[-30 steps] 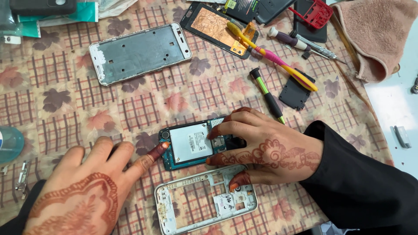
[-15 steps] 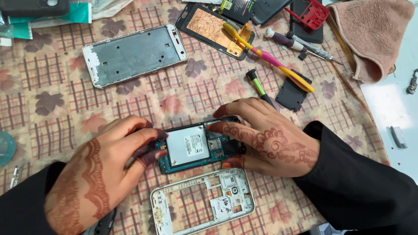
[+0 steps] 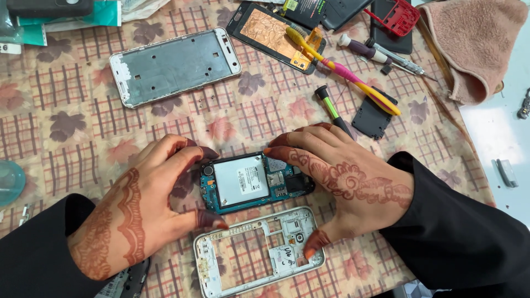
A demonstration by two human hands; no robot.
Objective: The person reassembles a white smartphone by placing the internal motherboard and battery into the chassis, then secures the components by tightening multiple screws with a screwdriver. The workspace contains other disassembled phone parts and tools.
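At the far left edge a pale blue dish is peeking into view on the patterned cloth, and above it a silver phone frame is lying face up with its long axis running left to right, tilted slightly upward at the right. Nearer the person, the left hand is curling around the left end of the phone board, its fingers spread apart and arching over that end, fingertips touching the edge and the thumb lying just below it. The phone board, a teal circuit assembly with a white rectangular panel on top, is sitting on the cloth in the middle of the scene, its long axis running left to right with a slight tilt, the camera end pointing toward the left hand. Just below it a white middle frame is lying nearly parallel, close but apart from the board. The right hand is pressing on the board's right end, fingers spread and draped over it, its thumb resting down on the white middle frame. Whether either hand is truly gripping the board I cannot tell. Further up and right, a screen panel with copper foil is lying under a yellow and pink toothbrush, a green-handled screwdriver is pointing toward the right hand, and a pink towel is bunching at the corner.
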